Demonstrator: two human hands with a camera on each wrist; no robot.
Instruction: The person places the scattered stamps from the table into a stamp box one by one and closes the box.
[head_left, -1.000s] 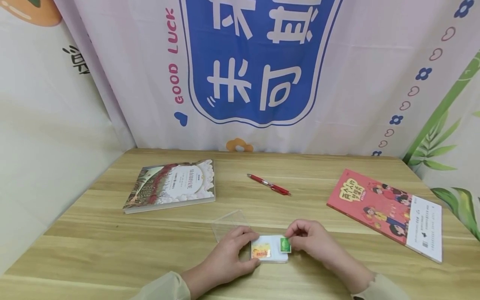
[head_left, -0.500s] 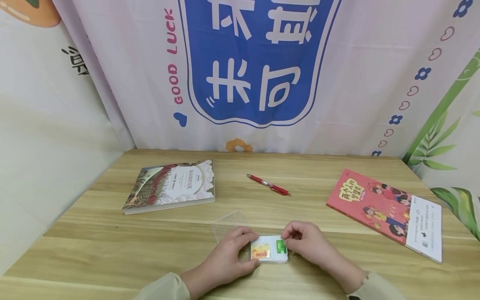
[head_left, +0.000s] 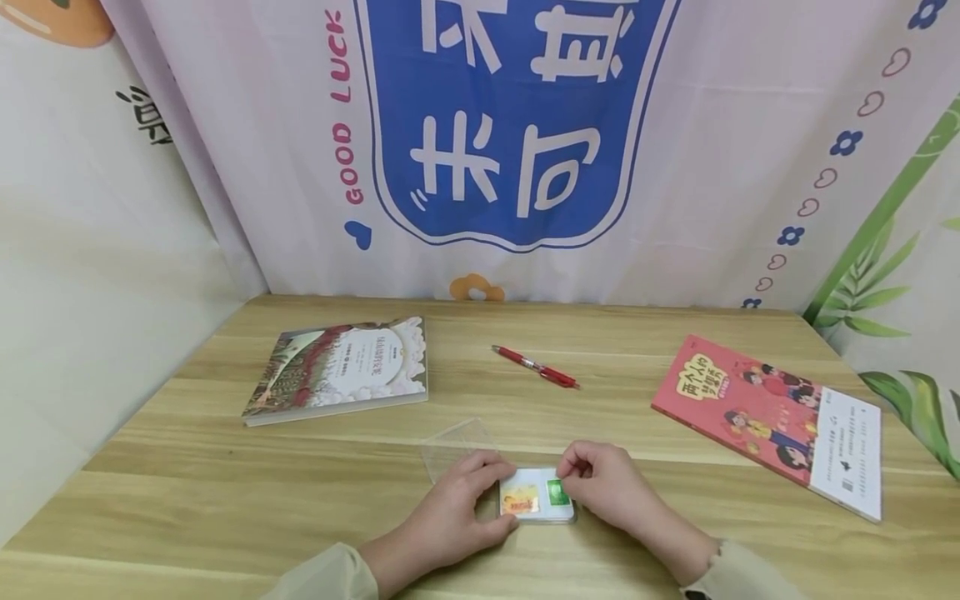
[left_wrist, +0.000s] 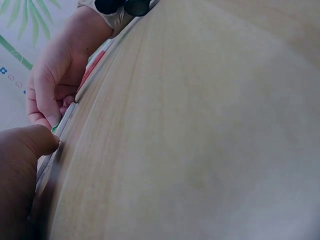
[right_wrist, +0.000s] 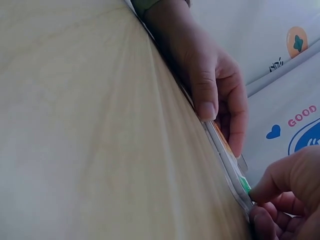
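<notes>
Thumb and forefinger of the right hand (head_left: 606, 479) pinch the right edge of a small green rectangular piece with a pale border (head_left: 558, 492), which lies at the right end of a flat white rectangular block with rounded corners (head_left: 543, 512). From the left, the left hand (head_left: 467, 504) grips that block, its thumb at the near edge and its forefinger at the far edge. Between the hands, on the block's left half, sits a yellow and orange printed square (head_left: 520, 500), apart from the green piece.

The block rests on the near part of a light wood-grain table (head_left: 300, 500), a little right of the middle. Just beyond the left hand, partly hidden by it, is a thin transparent plastic piece (head_left: 453, 446).

Farther back, a red pen with a silvery-white band (head_left: 536, 367) lies aslant near the middle. To its left is a thick book with a brown, red and white cover (head_left: 341, 369); on the right, a thinner pink and white illustrated book (head_left: 768, 427).
</notes>
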